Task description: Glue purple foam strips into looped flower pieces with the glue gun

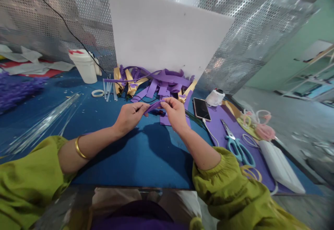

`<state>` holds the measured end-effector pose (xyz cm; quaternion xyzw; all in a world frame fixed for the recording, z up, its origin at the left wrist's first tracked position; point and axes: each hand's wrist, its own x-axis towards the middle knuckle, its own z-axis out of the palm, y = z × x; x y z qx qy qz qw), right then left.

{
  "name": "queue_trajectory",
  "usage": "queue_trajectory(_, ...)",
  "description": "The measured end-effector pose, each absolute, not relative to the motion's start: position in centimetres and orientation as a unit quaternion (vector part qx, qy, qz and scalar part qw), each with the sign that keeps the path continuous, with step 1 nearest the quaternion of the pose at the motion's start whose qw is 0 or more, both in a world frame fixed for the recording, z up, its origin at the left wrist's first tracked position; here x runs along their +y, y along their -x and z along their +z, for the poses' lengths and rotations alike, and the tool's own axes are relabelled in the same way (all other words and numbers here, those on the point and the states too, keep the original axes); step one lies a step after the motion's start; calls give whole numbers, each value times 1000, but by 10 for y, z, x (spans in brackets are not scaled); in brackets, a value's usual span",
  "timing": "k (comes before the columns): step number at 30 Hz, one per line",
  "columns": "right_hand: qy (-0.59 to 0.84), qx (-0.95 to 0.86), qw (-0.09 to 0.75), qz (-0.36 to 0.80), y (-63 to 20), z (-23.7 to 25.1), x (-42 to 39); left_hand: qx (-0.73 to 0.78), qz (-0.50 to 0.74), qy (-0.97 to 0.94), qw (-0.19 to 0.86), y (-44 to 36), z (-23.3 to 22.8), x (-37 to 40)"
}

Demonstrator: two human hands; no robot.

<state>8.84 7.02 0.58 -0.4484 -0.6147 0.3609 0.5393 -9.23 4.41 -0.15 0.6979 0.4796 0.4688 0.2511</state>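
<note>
A narrow purple strip (154, 107), which looks like foam or felt, spans the gap between my two hands above the blue table. My left hand (130, 117) pinches its left end between thumb and fingers. At the other end my right hand (175, 113) grips it, thumb on top. Just behind the hands lies a heap of purple strips (167, 80), with folded yellow pieces (132, 82) among them. A flat purple piece (165, 120) rests on the table below my right hand, partly hidden by it.
Light-blue scissors (236, 146), a charging phone (201, 109) and a white packet (281, 167) lie to the right. Leftward stand a white cup (85, 66), a tape ring (97, 93), clear sticks (108, 90) and shiny strands (44, 125). A white board (167, 28) leans behind.
</note>
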Motion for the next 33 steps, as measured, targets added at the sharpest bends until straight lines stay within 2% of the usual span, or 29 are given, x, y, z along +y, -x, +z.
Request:
queue_trajectory(4, 450, -621, 542, 344, -88, 7, 70, 483, 485, -686, 249, 90, 1, 38)
queue_trajectory(12, 434, -652, 547, 295, -88, 8, 66, 498, 509, -631, 309, 89, -2, 45)
queue_trajectory(18, 423, -624, 553, 355, -86, 9, 64, 499, 519, -639, 271, 91, -7, 47)
queue_trajectory(23, 368, -671, 502, 403, -78, 9, 55, 512, 532, -633, 232, 93, -13, 49)
queue_trajectory(33, 381, -662, 529, 371, -72, 9, 46, 460, 545, -612, 341, 85, -5, 39)
